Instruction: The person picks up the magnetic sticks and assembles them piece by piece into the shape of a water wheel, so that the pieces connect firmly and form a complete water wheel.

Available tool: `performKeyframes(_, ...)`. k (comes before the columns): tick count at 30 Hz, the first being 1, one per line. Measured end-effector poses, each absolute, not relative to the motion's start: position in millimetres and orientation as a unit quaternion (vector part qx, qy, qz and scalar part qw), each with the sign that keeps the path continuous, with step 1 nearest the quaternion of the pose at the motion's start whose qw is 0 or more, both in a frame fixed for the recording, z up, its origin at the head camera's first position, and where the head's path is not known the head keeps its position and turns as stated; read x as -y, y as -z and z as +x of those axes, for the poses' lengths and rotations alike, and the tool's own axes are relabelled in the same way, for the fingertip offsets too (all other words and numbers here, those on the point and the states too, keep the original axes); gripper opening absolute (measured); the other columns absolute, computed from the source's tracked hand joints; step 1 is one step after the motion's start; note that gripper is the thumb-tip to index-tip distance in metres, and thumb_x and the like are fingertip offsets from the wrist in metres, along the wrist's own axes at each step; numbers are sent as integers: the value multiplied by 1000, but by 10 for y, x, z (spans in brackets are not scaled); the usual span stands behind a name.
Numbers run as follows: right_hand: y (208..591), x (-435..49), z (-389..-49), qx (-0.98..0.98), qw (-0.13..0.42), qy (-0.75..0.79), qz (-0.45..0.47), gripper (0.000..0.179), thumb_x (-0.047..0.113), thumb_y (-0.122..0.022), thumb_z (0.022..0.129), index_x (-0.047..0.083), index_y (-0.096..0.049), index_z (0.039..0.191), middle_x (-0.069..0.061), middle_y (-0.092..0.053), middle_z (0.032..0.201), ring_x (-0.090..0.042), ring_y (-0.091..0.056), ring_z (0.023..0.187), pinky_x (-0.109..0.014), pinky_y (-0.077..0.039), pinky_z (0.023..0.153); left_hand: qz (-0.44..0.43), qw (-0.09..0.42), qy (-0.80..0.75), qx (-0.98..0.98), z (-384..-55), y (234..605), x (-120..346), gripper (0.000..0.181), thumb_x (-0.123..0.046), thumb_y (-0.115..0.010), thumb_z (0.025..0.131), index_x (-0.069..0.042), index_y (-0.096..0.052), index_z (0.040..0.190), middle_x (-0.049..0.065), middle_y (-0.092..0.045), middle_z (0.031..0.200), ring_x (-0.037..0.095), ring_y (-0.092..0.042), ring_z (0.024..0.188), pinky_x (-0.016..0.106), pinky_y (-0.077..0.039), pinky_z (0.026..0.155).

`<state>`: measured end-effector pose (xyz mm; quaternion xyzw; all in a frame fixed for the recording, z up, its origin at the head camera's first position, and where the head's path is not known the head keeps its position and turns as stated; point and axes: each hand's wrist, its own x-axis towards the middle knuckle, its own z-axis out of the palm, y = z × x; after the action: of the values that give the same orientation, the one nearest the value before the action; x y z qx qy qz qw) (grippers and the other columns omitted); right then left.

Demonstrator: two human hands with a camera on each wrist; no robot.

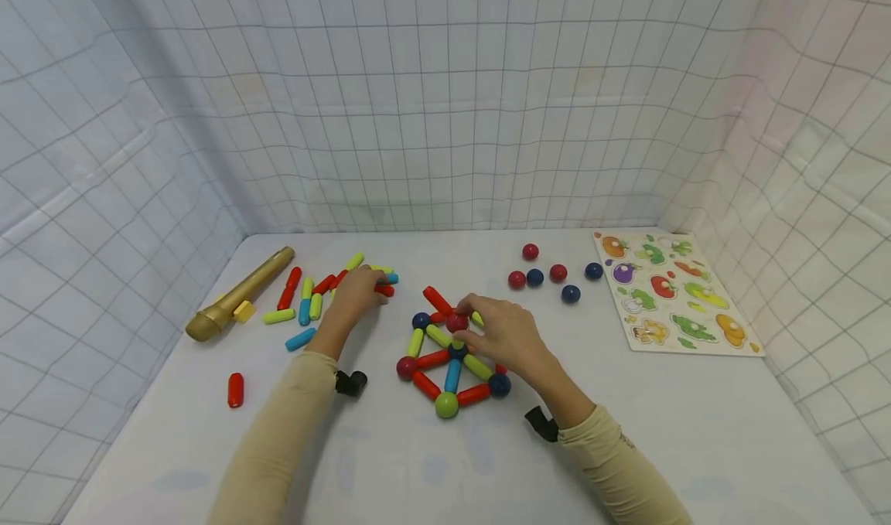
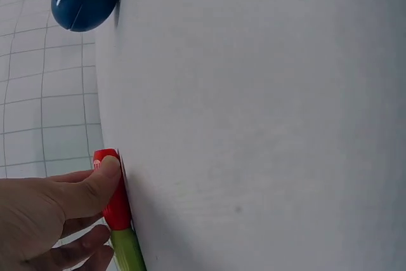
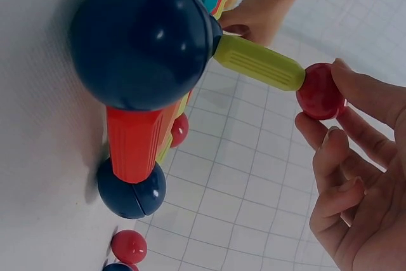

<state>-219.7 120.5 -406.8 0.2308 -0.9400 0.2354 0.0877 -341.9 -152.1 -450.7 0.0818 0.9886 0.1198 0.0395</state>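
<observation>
Pinching: red ball (image 1: 457, 322), right hand (image 1: 511, 334); red rod (image 2: 118, 209), left hand (image 1: 358, 294), ball-and-rod frame's (image 1: 452, 375) ten o'clock. Likely light, rigid; grip ball's equator.

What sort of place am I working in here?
Probably a makeshift play or filming booth: white grid-patterned sheeting lines three sides of a white tabletop, which holds a multicoloured ball-and-rod building toy and a cream vegetable-picture board.
</observation>
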Motion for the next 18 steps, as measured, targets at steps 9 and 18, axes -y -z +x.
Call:
performKeyframes(9, 4072, -1195, -2192, 941, 88, -231, 230, 35, 34, -78, 82, 21, -64, 112, 8, -71, 94, -8, -53, 68, -22, -46, 61, 88, 51, -150, -983, -3344, 4561, 1555, 24, -19, -71, 89, -6, -68, 109, 15, -65, 110, 29, -57, 99, 42, -52, 90)
performKeyframes(18, 4068, -1197, -2200, 943, 74, -233, 226, 36, 34, -76, 84, 20, -63, 114, 7, -71, 96, -10, -55, 71, -23, -47, 64, 89, 64, -326, -939, -3177, 4483, 1548, 36, -28, -62, 96, -6, -54, 124, 18, -63, 123, 33, -59, 112, 45, -52, 94)
